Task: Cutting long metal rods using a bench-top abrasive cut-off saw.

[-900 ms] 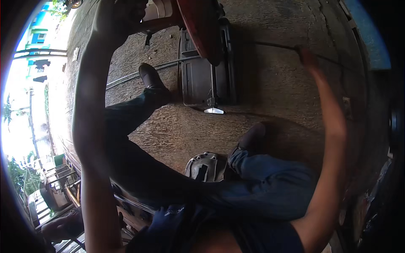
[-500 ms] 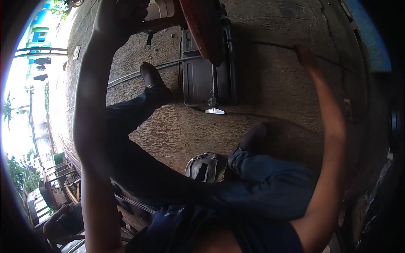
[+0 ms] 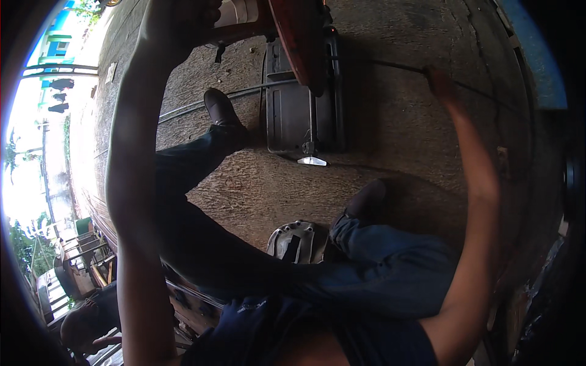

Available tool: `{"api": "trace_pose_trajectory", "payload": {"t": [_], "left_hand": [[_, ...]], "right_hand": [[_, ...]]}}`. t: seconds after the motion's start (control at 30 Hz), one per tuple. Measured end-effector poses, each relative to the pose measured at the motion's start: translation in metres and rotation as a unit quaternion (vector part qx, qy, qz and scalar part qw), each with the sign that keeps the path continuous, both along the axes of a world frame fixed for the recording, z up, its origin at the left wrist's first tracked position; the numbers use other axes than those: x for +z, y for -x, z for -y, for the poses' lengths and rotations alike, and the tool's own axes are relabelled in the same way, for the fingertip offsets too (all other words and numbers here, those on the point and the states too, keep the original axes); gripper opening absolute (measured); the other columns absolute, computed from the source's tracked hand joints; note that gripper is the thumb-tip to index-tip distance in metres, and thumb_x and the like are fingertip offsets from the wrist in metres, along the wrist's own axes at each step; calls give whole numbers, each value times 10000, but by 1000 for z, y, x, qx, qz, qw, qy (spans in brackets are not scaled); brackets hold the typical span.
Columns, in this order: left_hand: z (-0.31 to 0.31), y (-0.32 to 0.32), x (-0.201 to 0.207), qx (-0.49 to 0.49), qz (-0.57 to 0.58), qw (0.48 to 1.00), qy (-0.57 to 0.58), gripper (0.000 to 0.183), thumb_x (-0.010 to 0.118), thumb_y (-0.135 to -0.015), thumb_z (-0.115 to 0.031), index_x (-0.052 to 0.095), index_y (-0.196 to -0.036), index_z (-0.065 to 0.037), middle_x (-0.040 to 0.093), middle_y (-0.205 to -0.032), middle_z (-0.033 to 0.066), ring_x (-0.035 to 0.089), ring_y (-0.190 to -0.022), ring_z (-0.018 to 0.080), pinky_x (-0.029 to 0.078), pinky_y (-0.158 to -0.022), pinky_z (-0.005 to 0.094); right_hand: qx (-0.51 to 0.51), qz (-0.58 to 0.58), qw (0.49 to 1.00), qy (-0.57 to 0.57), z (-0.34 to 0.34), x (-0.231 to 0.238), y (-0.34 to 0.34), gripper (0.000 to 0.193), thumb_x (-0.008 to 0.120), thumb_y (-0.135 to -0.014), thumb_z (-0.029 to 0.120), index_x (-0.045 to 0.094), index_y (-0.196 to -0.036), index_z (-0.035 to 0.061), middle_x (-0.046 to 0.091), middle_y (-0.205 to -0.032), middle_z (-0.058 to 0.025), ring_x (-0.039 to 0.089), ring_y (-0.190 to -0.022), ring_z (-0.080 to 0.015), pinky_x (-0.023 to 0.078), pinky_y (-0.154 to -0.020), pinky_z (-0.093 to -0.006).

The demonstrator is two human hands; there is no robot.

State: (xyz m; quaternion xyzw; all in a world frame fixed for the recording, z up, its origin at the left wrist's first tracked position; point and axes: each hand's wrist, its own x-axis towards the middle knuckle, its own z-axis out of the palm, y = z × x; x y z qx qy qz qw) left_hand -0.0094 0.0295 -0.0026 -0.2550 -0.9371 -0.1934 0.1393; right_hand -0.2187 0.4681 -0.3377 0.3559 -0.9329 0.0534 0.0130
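Note:
An orange-red chop saw (image 3: 296, 43) stands on a dark flat base (image 3: 287, 125) at the top middle. Up at the upper edge, my left hand (image 3: 189, 24) closes around what looks like the saw's handle; the picture's edge cuts off part of the grip. A small orange glow shows beside the saw's guard. My right hand (image 3: 441, 82) grips a long thin dark rod (image 3: 394, 64), which runs left to the saw and on past my fist to the right. A screw with a pale T-shaped handle (image 3: 312, 161) sticks out of the base's near end.
My feet rest on rough ground (image 3: 244, 195) either side of the base. Thin rods (image 3: 201, 108) run left from it past my left shoe. A grey metal piece with holes (image 3: 296, 241) lies by my legs. Another person (image 3: 91, 317) is at lower left.
An orange glow has appeared beside the saw's guard. The person at lower left has shifted. Both my hands stay nearly where they were.

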Motion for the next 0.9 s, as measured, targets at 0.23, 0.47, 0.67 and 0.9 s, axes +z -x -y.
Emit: {"api": "trace_pose_trajectory", "payload": {"t": [0.23,0.47,0.67,0.9], "left_hand": [[-19,-6,10,159,216,923,-276,414,422,-793,-72,516,-1194,-36,533,-1070,70,494,-985,168,369,-849,261],[-13,-5,14,70,17,994,85,490,420,-707,-35,522,-1186,-50,538,-1061,74,500,-989,193,386,-825,273],[8,3,-3,-30,8,998,-52,518,423,-687,-49,515,-1196,-43,532,-1096,87,495,-980,203,383,-812,286],[-5,-2,3,46,47,996,-59,415,408,-781,-61,548,-1171,-71,524,-959,16,454,-786,110,366,-670,229]], "right_hand": [[-5,1,1000,7,0,-6,4,248,407,-913,107,543,-1111,42,566,-1105,-181,562,-1003,-370,461,-822,-465],[-14,2,1000,-4,4,-5,2,270,401,-914,99,528,-1148,54,559,-1133,-170,559,-1027,-359,467,-830,-460],[-23,6,999,-35,8,-3,4,271,419,-894,67,535,-1139,61,550,-1160,-148,562,-1034,-343,474,-834,-457],[-32,18,999,-37,10,3,-1,270,414,-895,67,544,-1132,51,561,-1126,-166,556,-1039,-352,470,-840,-457]]}}
